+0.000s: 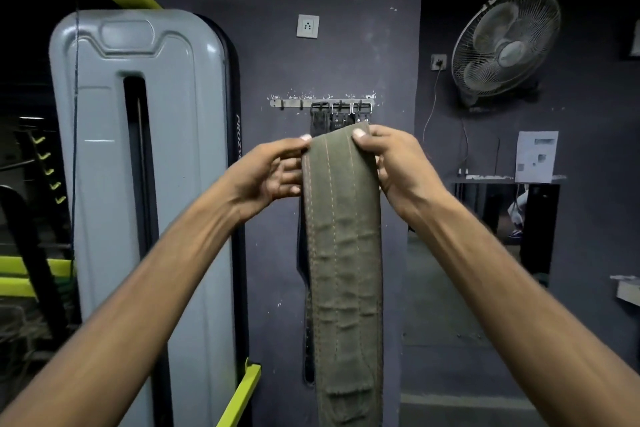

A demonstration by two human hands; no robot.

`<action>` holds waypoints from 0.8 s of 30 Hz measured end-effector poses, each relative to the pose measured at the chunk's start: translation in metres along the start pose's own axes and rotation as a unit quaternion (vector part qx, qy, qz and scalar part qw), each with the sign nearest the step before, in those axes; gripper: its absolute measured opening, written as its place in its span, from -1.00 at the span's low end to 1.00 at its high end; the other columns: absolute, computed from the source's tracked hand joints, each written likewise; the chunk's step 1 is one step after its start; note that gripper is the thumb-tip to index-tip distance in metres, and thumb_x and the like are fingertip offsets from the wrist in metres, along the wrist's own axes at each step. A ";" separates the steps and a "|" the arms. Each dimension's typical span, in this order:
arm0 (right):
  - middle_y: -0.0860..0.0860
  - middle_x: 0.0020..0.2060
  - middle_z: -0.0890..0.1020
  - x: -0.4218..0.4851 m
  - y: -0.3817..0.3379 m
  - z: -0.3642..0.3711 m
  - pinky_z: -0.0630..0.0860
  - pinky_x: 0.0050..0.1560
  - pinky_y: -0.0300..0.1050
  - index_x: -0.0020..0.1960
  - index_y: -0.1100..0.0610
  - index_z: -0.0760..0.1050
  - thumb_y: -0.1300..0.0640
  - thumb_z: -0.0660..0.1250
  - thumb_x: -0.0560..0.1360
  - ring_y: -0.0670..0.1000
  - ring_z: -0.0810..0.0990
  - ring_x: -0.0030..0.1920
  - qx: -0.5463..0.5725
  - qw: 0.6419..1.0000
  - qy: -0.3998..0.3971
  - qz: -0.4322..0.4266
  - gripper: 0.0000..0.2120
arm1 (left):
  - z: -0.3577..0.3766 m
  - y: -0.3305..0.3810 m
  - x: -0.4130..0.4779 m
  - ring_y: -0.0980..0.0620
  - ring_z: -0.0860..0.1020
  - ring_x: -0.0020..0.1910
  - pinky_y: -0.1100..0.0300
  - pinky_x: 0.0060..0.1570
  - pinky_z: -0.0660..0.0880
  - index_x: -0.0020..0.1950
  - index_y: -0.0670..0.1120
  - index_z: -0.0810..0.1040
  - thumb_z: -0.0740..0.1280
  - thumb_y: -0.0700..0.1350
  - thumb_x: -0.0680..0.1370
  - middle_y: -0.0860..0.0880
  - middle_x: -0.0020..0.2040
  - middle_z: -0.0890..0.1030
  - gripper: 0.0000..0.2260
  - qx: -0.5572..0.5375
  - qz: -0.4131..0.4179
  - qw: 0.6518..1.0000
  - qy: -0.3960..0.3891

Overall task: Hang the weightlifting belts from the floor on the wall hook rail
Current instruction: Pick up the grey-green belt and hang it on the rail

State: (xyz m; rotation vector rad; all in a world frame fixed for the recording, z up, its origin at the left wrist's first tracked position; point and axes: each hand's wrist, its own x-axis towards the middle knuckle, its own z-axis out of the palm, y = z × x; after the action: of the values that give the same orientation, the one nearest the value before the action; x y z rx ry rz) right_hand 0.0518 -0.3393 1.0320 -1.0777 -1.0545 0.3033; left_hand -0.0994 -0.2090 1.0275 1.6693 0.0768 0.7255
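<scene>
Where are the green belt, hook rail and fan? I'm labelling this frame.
green belt (343,253): head view, middle of its hanging strap.
hook rail (292,103): head view, bare left stretch.
fan (505,45): head view, front grille.

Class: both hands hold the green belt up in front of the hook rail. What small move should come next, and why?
Probably lift the green belt up and left toward the free hooks on the rail. Left hand and right hand grip its top end just below the rail, and the right-hand hooks already carry dark belts.
</scene>
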 end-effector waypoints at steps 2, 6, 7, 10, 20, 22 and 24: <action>-0.02 -0.19 0.67 -0.002 0.012 -0.011 0.50 -0.13 -0.22 0.05 0.18 0.63 0.23 0.32 0.61 -0.07 0.59 -0.16 -0.014 0.998 -0.017 -0.056 -0.88 | -0.001 0.001 0.006 0.11 0.54 -0.29 0.31 -0.33 0.49 0.05 -0.09 0.58 0.33 0.11 0.55 0.00 -0.16 0.61 -0.72 -0.005 -0.058 0.998 0.006; 0.06 -0.09 0.69 0.000 0.030 -0.037 0.58 0.04 -0.16 0.09 0.20 0.60 0.31 0.31 0.61 0.00 0.62 -0.03 0.012 0.990 -0.073 -0.123 -0.88 | 0.023 -0.001 0.024 0.15 0.56 -0.40 0.25 -0.23 0.48 -0.11 -0.05 0.58 0.32 0.08 0.58 0.06 -0.33 0.62 -0.78 0.029 -0.071 0.996 0.046; 0.08 -0.07 0.69 0.000 0.031 -0.042 0.58 0.06 -0.14 0.10 0.21 0.59 0.32 0.31 0.61 0.01 0.62 -0.01 0.011 0.988 -0.082 -0.131 -0.88 | 0.031 -0.002 0.029 0.17 0.56 -0.43 0.29 -0.30 0.50 -0.10 -0.04 0.58 0.33 0.04 0.59 0.08 -0.36 0.61 -0.81 0.024 -0.059 0.996 0.059; 0.12 -0.03 0.69 0.004 0.035 -0.058 0.57 0.04 -0.12 0.17 0.30 0.59 0.29 0.36 0.58 0.04 0.63 0.00 0.011 0.989 -0.106 -0.102 -0.81 | 0.044 -0.010 0.042 0.14 0.59 -0.32 0.34 -0.34 0.53 0.09 -0.17 0.66 0.39 -0.07 0.56 -0.01 -0.17 0.66 -0.79 -0.033 -0.008 0.994 0.101; 0.07 -0.03 0.70 0.076 0.067 -0.055 0.53 0.04 -0.01 0.21 0.19 0.63 -0.11 0.43 0.52 0.09 0.62 -0.03 0.043 0.994 -0.052 0.084 -0.58 | 0.022 -0.062 0.068 0.17 0.62 -0.12 0.28 -0.16 0.50 0.13 -0.08 0.60 0.37 -0.25 0.56 0.05 -0.08 0.73 -0.83 0.164 0.094 0.975 0.117; 0.13 -0.01 0.76 0.095 0.085 -0.042 0.58 0.15 0.10 0.07 0.26 0.68 -0.04 0.44 0.53 0.10 0.65 -0.03 0.011 0.997 -0.017 0.080 -0.65 | 0.006 -0.073 0.080 0.18 0.59 -0.19 0.32 -0.26 0.48 0.08 -0.07 0.59 0.38 -0.26 0.53 0.09 -0.16 0.68 -0.83 0.175 0.092 0.974 0.111; 0.19 0.00 0.76 0.110 0.108 -0.030 0.59 0.16 0.10 0.05 0.34 0.67 -0.03 0.42 0.55 0.10 0.69 -0.04 -0.019 0.997 -0.025 0.067 -0.61 | -0.014 -0.082 0.094 0.12 0.58 -0.22 0.24 -0.26 0.52 0.08 -0.14 0.60 0.39 -0.19 0.52 0.05 -0.22 0.63 -0.85 0.190 0.078 0.972 0.113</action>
State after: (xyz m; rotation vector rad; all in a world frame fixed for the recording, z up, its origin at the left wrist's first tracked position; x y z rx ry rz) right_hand 0.1616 -0.2307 1.0009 -1.1817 -1.0382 0.4210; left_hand -0.0032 -0.1360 0.9930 1.9648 0.2618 1.0719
